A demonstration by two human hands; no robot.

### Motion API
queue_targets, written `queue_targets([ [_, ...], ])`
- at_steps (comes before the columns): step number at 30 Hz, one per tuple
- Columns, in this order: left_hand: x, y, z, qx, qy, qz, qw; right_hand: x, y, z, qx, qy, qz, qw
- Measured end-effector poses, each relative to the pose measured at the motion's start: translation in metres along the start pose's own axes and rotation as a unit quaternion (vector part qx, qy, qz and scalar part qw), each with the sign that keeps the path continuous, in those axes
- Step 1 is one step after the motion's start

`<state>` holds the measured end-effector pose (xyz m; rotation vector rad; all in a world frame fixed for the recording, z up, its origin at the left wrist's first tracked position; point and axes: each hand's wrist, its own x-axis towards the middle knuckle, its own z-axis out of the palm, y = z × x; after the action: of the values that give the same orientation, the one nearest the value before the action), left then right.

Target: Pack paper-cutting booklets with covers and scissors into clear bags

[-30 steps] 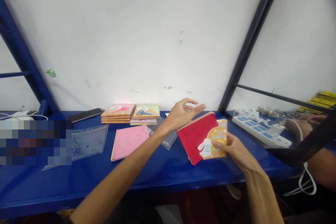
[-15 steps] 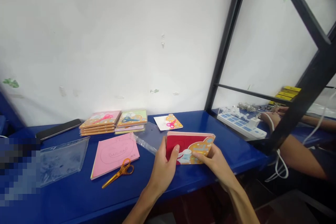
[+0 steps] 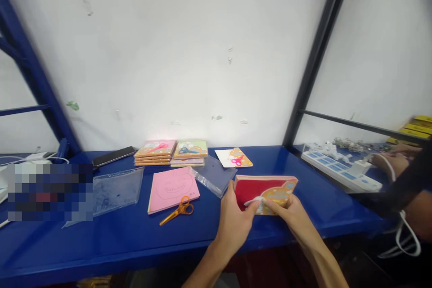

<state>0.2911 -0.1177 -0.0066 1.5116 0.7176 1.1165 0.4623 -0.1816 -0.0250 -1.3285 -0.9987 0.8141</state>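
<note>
Both my hands hold a red paper pack (image 3: 261, 189) with an orange rabbit label, resting near the front of the blue shelf (image 3: 135, 238). My left hand (image 3: 236, 220) grips its left edge, thumb on the label. My right hand (image 3: 290, 211) pinches the label's lower right side. Orange scissors (image 3: 177, 211) lie to the left, beside a pink paper pad (image 3: 172, 182). An empty clear sleeve (image 3: 216, 175) lies just behind my left hand.
Two stacks of booklets (image 3: 170, 151) and a loose card (image 3: 233, 157) sit by the wall. A phone (image 3: 113, 156) and a clear plastic bag (image 3: 114, 186) lie at left. Beyond a black frame post (image 3: 303, 99), another person's hand (image 3: 393, 162) works near a power strip (image 3: 337, 168).
My left hand came down from above the pack and took hold of its left edge. The pack has gone from raised and tilted to low over the shelf.
</note>
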Motion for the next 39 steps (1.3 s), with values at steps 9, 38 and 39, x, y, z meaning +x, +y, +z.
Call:
queue_targets([
  [9,-0.018,0.015,-0.012,0.049,0.041,-0.019,0.998,0.007,0.026,-0.012,0.008,0.049,0.03,0.998],
  [38,-0.045,0.097,-0.253,-0.143,0.164,-0.071,0.974,0.021,-0.025,0.147,-0.576,-0.143,-0.195,0.781],
  [39,-0.044,0.096,-0.251,-0.141,0.156,-0.074,0.975,0.02,-0.026,0.148,-0.579,-0.147,-0.195,0.778],
])
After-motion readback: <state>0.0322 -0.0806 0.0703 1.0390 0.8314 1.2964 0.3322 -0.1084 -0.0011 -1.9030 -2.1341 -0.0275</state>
